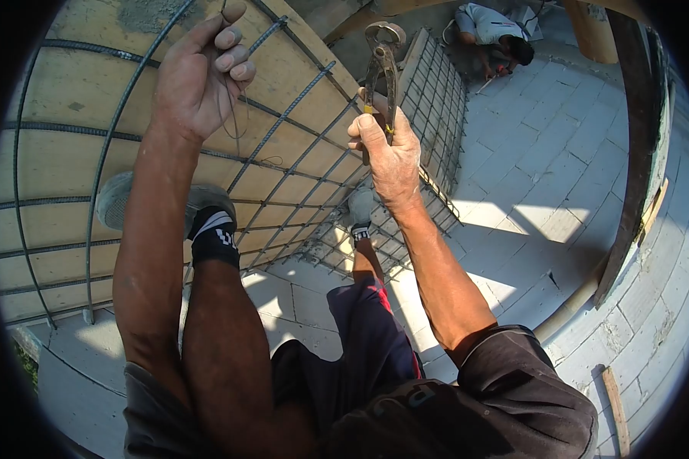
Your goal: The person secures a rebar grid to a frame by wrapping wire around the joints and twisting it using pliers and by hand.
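Note:
My left hand (199,80) is raised at the upper left, fingers curled together around thin tie wire (236,122), whose loose loops hang below the palm. My right hand (390,145) grips the handles of end-cutting pincers (383,61), jaws pointing up. Both hands are over a grid of ribbed steel bars (283,118) that lies over wooden boards (130,92). The pincers are apart from the bars as far as I can see. A thin loop of wire shows on the grid between my hands.
My shoes (115,200) rest among the bars. Another person (490,30) crouches at the top right beside a second bar mesh (436,84). Pale blocks (528,153) pave the right side. A curved dark beam (639,153) and a wood strip (615,409) are farther right.

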### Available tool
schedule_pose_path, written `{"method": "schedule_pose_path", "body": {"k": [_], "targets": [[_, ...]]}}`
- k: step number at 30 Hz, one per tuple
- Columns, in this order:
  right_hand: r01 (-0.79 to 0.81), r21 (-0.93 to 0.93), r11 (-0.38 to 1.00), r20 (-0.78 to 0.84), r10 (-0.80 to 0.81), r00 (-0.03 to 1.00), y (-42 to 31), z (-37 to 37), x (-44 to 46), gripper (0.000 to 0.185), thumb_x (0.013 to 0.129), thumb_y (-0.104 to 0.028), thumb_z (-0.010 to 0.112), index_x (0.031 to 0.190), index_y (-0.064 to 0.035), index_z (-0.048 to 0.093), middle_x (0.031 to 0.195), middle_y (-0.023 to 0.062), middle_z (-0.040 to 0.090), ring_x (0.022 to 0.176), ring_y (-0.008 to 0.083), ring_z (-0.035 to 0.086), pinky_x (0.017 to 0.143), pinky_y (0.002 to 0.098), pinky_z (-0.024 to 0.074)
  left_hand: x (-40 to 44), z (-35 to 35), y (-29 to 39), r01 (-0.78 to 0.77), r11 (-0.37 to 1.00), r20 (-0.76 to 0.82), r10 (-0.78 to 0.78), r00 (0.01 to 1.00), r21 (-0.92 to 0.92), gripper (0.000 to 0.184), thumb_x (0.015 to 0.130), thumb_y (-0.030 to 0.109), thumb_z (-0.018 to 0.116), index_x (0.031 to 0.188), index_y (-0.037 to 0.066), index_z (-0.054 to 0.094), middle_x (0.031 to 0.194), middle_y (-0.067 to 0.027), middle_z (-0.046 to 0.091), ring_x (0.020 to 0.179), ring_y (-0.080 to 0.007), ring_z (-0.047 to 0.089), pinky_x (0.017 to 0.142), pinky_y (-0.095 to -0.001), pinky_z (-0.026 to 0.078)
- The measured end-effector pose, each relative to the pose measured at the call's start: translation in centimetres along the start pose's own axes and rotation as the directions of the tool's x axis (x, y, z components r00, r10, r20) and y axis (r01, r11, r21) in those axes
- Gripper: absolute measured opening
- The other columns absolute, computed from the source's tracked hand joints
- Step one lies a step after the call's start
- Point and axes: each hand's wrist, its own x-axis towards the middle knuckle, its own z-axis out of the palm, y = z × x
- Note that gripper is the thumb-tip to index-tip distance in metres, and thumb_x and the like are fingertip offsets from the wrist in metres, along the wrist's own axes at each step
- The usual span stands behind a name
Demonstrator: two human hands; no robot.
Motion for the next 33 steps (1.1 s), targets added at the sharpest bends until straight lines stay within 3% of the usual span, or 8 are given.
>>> {"method": "schedule_pose_path", "body": {"k": [4, 8, 15, 24, 25, 27, 30, 33], "targets": [[0.051, -0.115, 0.992, 0.035, -0.048, 0.998, 1.5, -1.2, -2.3, 0.035, 0.092, -0.034, 0.072, 0.114, -0.0078, 0.065, 0.077, -0.0044, 0.054, 0.068, 0.0058, 0.046, 0.063, 0.0246, 0.0416, -1.0, 2.1, -5.0, 0.111, 0.946, -0.165, -0.063, 0.984, 0.303, 0.031, 0.107, 0.025, 0.044, 0.126, 0.003, 0.055, 0.083, 0.0027, 0.059, 0.074, -0.0095, 0.056, 0.068, -0.0286, 0.049], [-0.202, -0.225, 0.953, 0.063, 0.221, 0.973, 2.2, -1.2, -2.8, 0.036, 0.094, -0.037, 0.070, 0.110, -0.0055, 0.065, 0.079, -0.0019, 0.058, 0.072, 0.0088, 0.051, 0.066, 0.0272, 0.0449, -2.7, 1.3, -11.2, 0.501, 0.750, -0.348, -0.374, 0.860, 0.432, 0.032, 0.106, 0.032, 0.047, 0.124, 0.007, 0.055, 0.103, -0.0022, 0.067, 0.093, -0.0107, 0.061, 0.083, -0.0285, 0.052], [-0.310, -0.084, 0.947, 0.054, 0.315, 0.948, 6.3, 0.7, -6.6, 0.032, 0.094, -0.033, 0.069, 0.109, -0.0051, 0.064, 0.089, 0.0003, 0.061, 0.080, 0.0110, 0.055, 0.075, 0.0256, 0.0459, -3.5, 0.0, -17.1, 0.390, 0.820, -0.254, -0.307, 0.917, 0.418, 0.032, 0.106, 0.032, 0.044, 0.124, 0.007, 0.050, 0.112, -0.0072, 0.065, 0.090, -0.0094, 0.062, 0.079, -0.0264, 0.052], [-0.624, 0.522, 0.582, 0.262, 0.587, 0.766, 7.9, -1.3, -6.5, 0.033, 0.098, -0.027, 0.066, 0.121, -0.0051, 0.054, 0.079, 0.0005, 0.057, 0.061, 0.0081, 0.055, 0.051, 0.0218, 0.0470, -3.3, -3.5, -18.3, 0.055, 0.426, -0.050, -0.023, 0.998, 0.903, 0.033, 0.103, 0.032, 0.050, 0.104, 0.001, 0.060, 0.100, -0.0067, 0.069, 0.083, -0.0123, 0.064, 0.076, -0.0282, 0.053], [-0.616, 0.489, 0.617, 0.239, 0.584, 0.775, 7.8, -1.4, -6.4, 0.033, 0.098, -0.028, 0.066, 0.119, -0.0050, 0.056, 0.078, -0.0004, 0.057, 0.060, 0.0064, 0.054, 0.051, 0.0206, 0.0462, -3.2, -4.0, -18.3, 0.017, 0.371, -0.021, 0.006, 1.000, 0.929, 0.032, 0.102, 0.032, 0.051, 0.103, 0.001, 0.060, 0.099, -0.0064, 0.069, 0.082, -0.0121, 0.063, 0.076, -0.0285, 0.053], [-0.587, 0.384, 0.712, 0.202, 0.556, 0.806, 7.7, -1.1, -5.9, 0.035, 0.099, -0.033, 0.064, 0.118, -0.0045, 0.058, 0.077, -0.0010, 0.058, 0.060, 0.0041, 0.052, 0.051, 0.0189, 0.0445, -3.0, -4.2, -17.6, 0.369, 0.427, -0.330, -0.167, 0.929, 0.825, 0.030, 0.100, 0.032, 0.052, 0.102, 0.003, 0.061, 0.093, -0.0034, 0.067, 0.079, -0.0103, 0.061, 0.073, -0.0281, 0.051], [-0.576, 0.246, 0.780, 0.161, 0.553, 0.818, 7.6, -0.6, -5.2, 0.037, 0.100, -0.036, 0.062, 0.117, -0.0038, 0.058, 0.078, -0.0004, 0.059, 0.060, 0.0034, 0.051, 0.051, 0.0182, 0.0436, -3.3, -3.9, -17.2, 0.457, 0.562, -0.438, -0.179, 0.881, 0.689, 0.030, 0.099, 0.034, 0.054, 0.100, 0.005, 0.061, 0.090, -0.0014, 0.065, 0.076, -0.0096, 0.059, 0.071, -0.0278, 0.050], [-0.570, 0.040, 0.821, 0.103, 0.564, 0.819, 8.0, 0.2, -4.7, 0.035, 0.101, -0.036, 0.059, 0.116, -0.0042, 0.059, 0.075, -0.0004, 0.059, 0.061, 0.0044, 0.052, 0.052, 0.0194, 0.0436, -3.4, -6.4, -17.6, 0.399, 0.403, -0.359, -0.173, 0.917, 0.824, 0.029, 0.098, 0.034, 0.055, 0.100, 0.006, 0.062, 0.092, -0.0001, 0.064, 0.075, -0.0091, 0.058, 0.070, -0.0282, 0.049]]}}
